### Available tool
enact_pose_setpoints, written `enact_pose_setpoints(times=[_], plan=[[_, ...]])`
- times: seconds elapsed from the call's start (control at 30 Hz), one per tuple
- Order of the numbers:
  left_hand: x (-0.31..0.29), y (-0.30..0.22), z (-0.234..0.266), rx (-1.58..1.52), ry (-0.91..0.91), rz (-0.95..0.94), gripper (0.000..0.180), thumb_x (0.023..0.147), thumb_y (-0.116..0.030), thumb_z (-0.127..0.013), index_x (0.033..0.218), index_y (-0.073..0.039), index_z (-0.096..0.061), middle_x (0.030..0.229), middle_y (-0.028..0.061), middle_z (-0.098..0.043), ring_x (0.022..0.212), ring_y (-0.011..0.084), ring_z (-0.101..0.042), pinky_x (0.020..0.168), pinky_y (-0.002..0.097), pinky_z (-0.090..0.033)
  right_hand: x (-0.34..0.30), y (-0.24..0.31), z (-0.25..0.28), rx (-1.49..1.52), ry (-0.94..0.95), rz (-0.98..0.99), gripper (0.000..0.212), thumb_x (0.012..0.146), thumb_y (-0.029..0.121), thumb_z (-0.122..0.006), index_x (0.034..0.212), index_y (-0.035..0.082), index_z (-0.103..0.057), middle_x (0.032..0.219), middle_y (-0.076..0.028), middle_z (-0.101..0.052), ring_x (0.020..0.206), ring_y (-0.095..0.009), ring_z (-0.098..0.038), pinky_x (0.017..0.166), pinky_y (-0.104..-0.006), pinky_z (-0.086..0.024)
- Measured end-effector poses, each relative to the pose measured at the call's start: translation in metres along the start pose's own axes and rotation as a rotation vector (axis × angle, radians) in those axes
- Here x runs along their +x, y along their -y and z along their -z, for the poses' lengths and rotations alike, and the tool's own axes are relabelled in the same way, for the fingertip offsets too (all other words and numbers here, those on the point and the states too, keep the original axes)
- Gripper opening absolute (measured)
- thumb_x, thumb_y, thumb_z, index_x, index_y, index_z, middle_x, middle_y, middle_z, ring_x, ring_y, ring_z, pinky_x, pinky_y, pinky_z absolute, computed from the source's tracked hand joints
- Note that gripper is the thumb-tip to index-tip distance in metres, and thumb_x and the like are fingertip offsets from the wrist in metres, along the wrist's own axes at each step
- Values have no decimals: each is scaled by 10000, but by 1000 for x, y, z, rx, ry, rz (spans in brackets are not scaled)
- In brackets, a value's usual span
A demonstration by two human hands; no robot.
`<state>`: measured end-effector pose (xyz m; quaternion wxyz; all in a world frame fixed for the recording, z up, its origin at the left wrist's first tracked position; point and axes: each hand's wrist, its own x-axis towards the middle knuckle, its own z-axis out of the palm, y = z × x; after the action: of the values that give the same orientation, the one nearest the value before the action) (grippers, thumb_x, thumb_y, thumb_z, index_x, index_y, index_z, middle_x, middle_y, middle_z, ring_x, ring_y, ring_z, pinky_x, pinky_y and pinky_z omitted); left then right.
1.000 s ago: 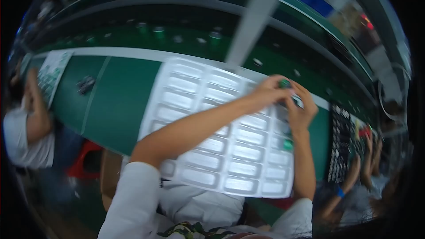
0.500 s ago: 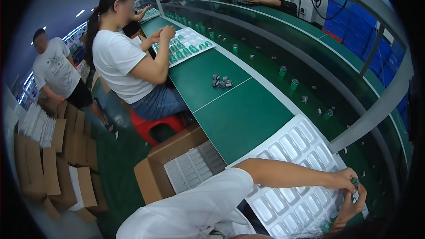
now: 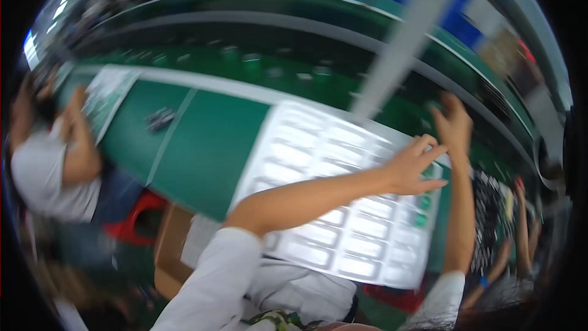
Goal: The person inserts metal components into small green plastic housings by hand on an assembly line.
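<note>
A white moulded tray (image 3: 367, 230) with rows of pockets lies in front of me. Small green cylinders (image 3: 421, 202) fill a few pockets along its right-hand column. Over that column is my left hand (image 3: 411, 168), its fingers and thumb apart, with a bit of green showing between them, apparently in a pocket. My right hand (image 3: 454, 127) reaches past the tray's far right corner, above the conveyor belt (image 3: 202, 64). Its thumb and fingers look spread, though motion smears them, and I see nothing held in them. Blurred cylinders (image 3: 252, 64) and smaller pieces sit on the belt.
A grey post (image 3: 407, 40) rises just beyond the tray. A cluster of small dark parts (image 3: 160, 119) lies on the green table (image 3: 214, 141) to the left. Another person (image 3: 55, 159) sits there by a second tray (image 3: 109, 95). An open carton (image 3: 171, 242) stands below the table's edge.
My view has swung to the right. My hands, earlier together around a small green cylinder, have separated: the left is over the tray, the right out over the belt.
</note>
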<state>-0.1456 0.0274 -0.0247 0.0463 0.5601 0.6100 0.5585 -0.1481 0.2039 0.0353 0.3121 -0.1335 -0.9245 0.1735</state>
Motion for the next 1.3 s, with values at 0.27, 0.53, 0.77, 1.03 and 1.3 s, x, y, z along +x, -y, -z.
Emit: enact_pose_setpoints(times=[0.27, 0.53, 0.77, 1.03, 1.3], plan=[[-11, -14, -47, 236, 541, -261, 779, 928, -611, -510, 1493, -91, -373, 1538, 302, -249, 1439, 477, -232, 1174, 612, -161, 20, -68, -27, -196, 350, -169, 324, 779, 167, -763, 1061, 21, -704, 1008, -197, -717, 959, -364, -696, 882, -430, -553], [-11, -16, -43, 266, 625, -417, 401, 893, -446, -615, 1209, -205, -670, 1374, 162, -509, 1373, 412, -355, 1141, 638, -225, 6, -54, -17, -275, 140, -75, 651, 742, 457, -810, 1128, -37, -636, 1101, -251, -658, 1062, -373, -641, 882, -440, -551], [0, -30, -31, 160, 581, -348, 368, 738, -270, -772, 1078, -132, -742, 1280, 147, -554, 1284, 391, -418, 1091, 500, -339, -9, -64, -55, -85, 382, -202, 215, 803, 174, -735, 935, 9, -700, 969, -215, -710, 948, -371, -691, 852, -431, -566], [6, -38, -43, -253, 462, -69, 383, 755, 9, -712, 1136, -12, -687, 1130, 128, -662, 1129, 284, -589, 973, 377, -470, -43, -74, 11, 658, -17, -285, 260, 738, 103, -779, 966, -7, -717, 818, -107, -711, 785, -204, -690, 733, -322, -553], [10, 22, -26, -946, 75, 475, 323, 1015, -212, -570, 1258, -1, -605, 1181, 76, -624, 893, 95, -596, 743, 227, -509, -89, -62, 17, 1429, -162, -565, 362, 1027, 231, -552, 1322, 22, -565, 947, 1, -605, 848, -90, -592, 730, -253, -543]])
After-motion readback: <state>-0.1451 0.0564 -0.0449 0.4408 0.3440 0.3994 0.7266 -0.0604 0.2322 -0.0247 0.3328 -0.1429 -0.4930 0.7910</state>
